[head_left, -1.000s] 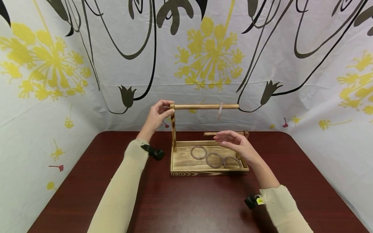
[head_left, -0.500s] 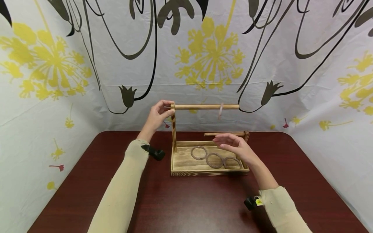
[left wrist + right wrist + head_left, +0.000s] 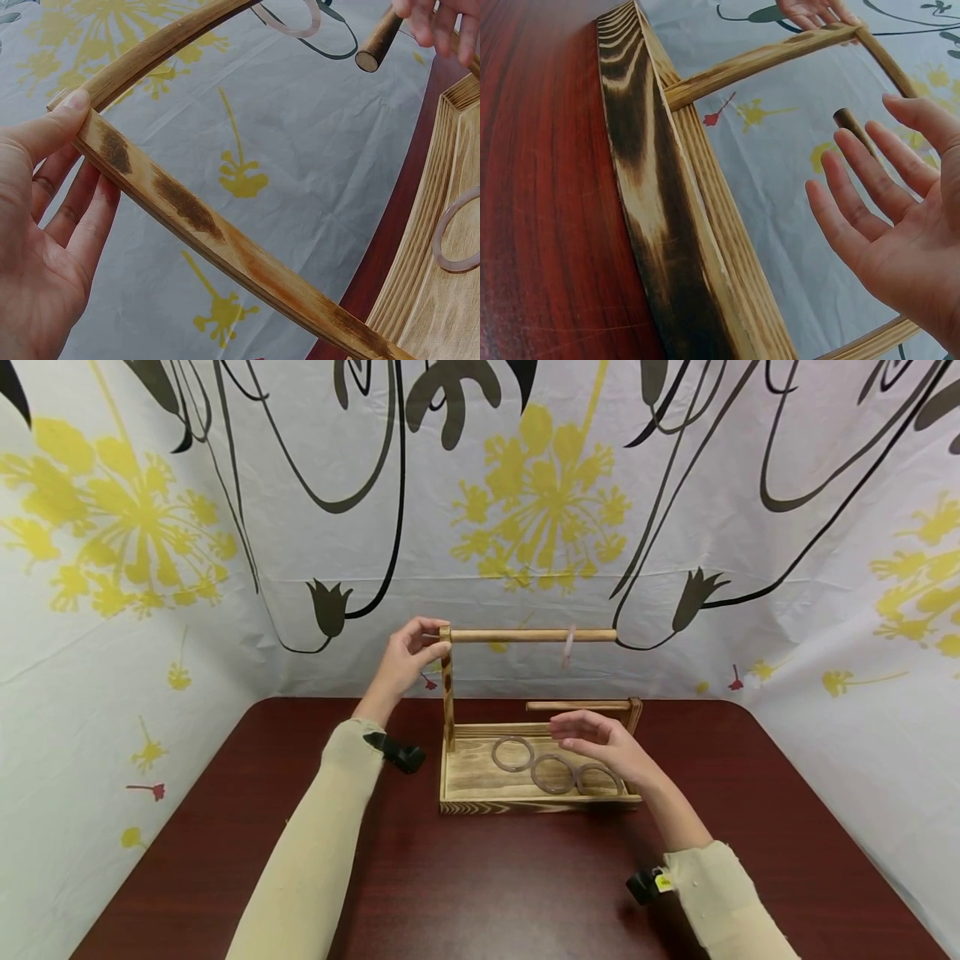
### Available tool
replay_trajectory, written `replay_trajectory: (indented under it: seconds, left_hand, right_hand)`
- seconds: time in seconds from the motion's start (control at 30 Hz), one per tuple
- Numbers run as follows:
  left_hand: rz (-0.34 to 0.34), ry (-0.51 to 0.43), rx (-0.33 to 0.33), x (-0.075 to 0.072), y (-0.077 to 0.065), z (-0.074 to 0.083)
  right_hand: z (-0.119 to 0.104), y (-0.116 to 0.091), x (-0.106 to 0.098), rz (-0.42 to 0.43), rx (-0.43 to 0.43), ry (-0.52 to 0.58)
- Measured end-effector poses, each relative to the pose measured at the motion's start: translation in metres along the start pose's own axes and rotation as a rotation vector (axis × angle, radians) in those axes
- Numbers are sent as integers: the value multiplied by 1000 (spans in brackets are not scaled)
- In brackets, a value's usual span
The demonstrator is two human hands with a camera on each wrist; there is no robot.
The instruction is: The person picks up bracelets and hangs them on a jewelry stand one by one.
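Note:
A wooden two-bar jewelry stand has a tray base (image 3: 517,807). The left hand (image 3: 405,652) pinches the top of its tall post (image 3: 187,206), thumb on one face and fingers on the other. One pinkish translucent bangle (image 3: 567,653) hangs on the upper bar (image 3: 502,635), toward its free end. Three more lie in the tray: a left bangle (image 3: 512,770), a middle bangle (image 3: 553,792) and a right bangle (image 3: 597,767). Over the tray, just below the lower bar (image 3: 577,704), the right hand (image 3: 603,747) holds nothing, its fingers spread and loosely bent in the right wrist view.
The stand rests on a dark red-brown table (image 3: 480,877), toward its back edge. Behind and at both sides hangs a white cloth (image 3: 375,568) with yellow and dark plant prints. The shorter post (image 3: 634,714) carries the lower bar at the right. Both wrists wear small black cameras.
The right hand has sunk slightly, from overlapping the lower bar to just beneath it in the head view. The left hand stays at the post, and the bangles keep their places.

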State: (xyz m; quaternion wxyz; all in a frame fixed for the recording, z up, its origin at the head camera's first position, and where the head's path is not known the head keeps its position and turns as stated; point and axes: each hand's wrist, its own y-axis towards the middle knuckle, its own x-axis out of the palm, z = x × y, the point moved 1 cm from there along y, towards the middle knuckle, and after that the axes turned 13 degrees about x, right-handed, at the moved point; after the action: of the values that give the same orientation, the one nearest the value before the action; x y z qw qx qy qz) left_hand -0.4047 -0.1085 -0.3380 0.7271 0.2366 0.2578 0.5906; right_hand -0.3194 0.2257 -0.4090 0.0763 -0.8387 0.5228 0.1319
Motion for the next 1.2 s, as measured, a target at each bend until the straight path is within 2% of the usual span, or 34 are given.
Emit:
replay_trajectory:
  seconds: [0.2,0.47,0.67,0.83,1.0,1.2]
  left_hand:
    - [-1,-9,2,-1,0,-2]
    - [-1,-2,8,0,0,-1]
    - [0,-1,18,0,0,-2]
    - [-6,-1,26,-1,1,-3]
    - [-11,-1,31,-1,1,-2]
    - [-11,7,28,-1,0,-1]
  right_hand:
    - [5,2,0,-21,29,-24]
    - [13,5,3,-38,0,-81]
    - [18,8,6,-39,27,-78]
    - [25,13,9,-37,14,-83]
    - [30,18,13,-19,0,-80]
    - [35,22,20,50,-23,-98]
